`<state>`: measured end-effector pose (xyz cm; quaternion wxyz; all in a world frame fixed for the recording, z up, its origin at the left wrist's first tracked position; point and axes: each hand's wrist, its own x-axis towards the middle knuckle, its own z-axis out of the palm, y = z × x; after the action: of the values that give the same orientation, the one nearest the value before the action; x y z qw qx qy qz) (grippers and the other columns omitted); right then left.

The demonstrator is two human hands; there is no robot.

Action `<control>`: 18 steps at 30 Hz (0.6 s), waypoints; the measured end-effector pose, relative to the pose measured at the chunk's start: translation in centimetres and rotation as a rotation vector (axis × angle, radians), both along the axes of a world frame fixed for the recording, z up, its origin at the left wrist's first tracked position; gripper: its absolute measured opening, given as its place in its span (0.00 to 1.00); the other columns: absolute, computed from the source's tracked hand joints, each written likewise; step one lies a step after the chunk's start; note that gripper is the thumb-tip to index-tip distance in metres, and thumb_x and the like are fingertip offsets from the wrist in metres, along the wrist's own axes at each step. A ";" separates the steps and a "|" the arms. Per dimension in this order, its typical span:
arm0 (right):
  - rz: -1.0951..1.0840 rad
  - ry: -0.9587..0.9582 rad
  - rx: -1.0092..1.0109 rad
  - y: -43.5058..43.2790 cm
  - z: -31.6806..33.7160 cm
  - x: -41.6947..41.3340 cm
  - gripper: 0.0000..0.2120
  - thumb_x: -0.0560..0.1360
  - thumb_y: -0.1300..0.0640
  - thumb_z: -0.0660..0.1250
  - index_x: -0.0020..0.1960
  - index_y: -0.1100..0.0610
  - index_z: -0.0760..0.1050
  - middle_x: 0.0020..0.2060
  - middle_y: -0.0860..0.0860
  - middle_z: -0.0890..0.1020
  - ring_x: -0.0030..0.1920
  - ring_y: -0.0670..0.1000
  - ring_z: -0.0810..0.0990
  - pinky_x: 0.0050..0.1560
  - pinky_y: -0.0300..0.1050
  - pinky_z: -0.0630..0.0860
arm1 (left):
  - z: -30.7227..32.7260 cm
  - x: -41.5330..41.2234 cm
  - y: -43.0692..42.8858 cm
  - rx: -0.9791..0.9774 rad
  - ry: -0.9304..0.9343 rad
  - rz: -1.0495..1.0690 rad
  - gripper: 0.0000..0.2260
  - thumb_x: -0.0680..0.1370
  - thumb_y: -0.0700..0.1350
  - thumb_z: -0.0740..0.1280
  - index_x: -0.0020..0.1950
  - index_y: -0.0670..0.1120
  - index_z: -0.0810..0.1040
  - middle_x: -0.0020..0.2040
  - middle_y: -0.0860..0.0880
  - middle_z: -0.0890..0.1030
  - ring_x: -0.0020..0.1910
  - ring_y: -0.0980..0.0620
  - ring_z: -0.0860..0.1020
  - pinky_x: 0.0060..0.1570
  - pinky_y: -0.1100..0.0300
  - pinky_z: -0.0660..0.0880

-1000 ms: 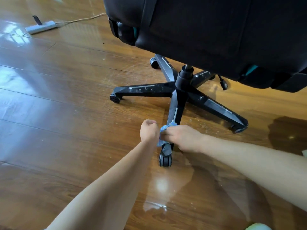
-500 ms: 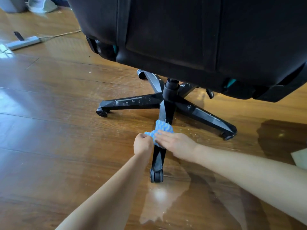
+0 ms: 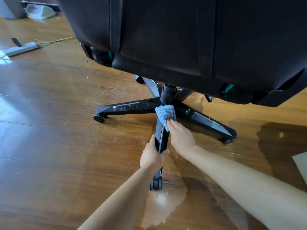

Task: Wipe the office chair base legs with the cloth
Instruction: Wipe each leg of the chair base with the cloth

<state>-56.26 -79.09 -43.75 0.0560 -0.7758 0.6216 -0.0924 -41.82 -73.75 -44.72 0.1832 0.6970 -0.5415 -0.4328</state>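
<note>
A black office chair base (image 3: 168,95) with star-shaped legs stands on the wooden floor, dusted with white specks. The near leg (image 3: 160,138) runs toward me and ends in a caster (image 3: 155,184). My left hand (image 3: 153,156) grips this leg around its middle. My right hand (image 3: 180,135) presses a blue striped cloth (image 3: 165,113) onto the top of the same leg, close to the centre hub. The left leg (image 3: 127,107) and the right leg (image 3: 207,121) lie untouched.
The chair's big black seat and backrest (image 3: 182,39) overhang the hub. A power strip (image 3: 21,48) with a cable lies on the floor at far left. A pale sheet (image 3: 301,165) sits at the right edge. Wet patches gleam near the caster.
The cloth has slid up the near leg from near the caster to the hub end. My left hand let go of the cloth and now clasps the leg.
</note>
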 end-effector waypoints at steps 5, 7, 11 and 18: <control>0.031 0.080 -0.014 -4.7 2.0 -0.2 0.29 0.81 0.66 0.58 0.81 0.58 0.58 0.80 0.51 0.62 0.81 0.50 0.56 0.73 0.48 0.67 | 0.9 -0.4 -0.2 0.046 -0.126 -0.030 0.42 0.81 0.57 0.70 0.87 0.57 0.48 0.73 0.50 0.75 0.61 0.46 0.81 0.55 0.46 0.83; -0.015 0.074 0.035 -6.4 2.8 0.6 0.28 0.80 0.66 0.60 0.79 0.57 0.61 0.77 0.52 0.66 0.78 0.52 0.62 0.67 0.51 0.73 | 1.0 -0.5 -0.2 0.055 -0.123 -0.027 0.41 0.81 0.56 0.70 0.87 0.58 0.47 0.73 0.50 0.75 0.58 0.45 0.82 0.53 0.45 0.84; -0.078 0.052 0.034 -6.2 2.9 1.9 0.25 0.77 0.67 0.64 0.73 0.56 0.66 0.68 0.53 0.72 0.68 0.56 0.73 0.57 0.50 0.76 | 1.0 -0.5 -0.3 0.083 -0.149 -0.022 0.41 0.82 0.54 0.70 0.86 0.59 0.46 0.74 0.50 0.75 0.58 0.44 0.83 0.53 0.44 0.84; 0.067 -0.003 0.047 -4.2 2.1 1.3 0.31 0.79 0.69 0.60 0.80 0.54 0.62 0.80 0.49 0.63 0.79 0.52 0.61 0.72 0.50 0.68 | 1.0 -0.7 -0.4 0.067 -0.180 -0.035 0.41 0.81 0.54 0.71 0.86 0.56 0.49 0.73 0.49 0.75 0.62 0.45 0.81 0.57 0.45 0.83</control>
<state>-54.92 -83.26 -41.64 0.0784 -0.7946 0.5971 -0.0769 -42.51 -74.18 -43.70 0.1027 0.7293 -0.5531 -0.3895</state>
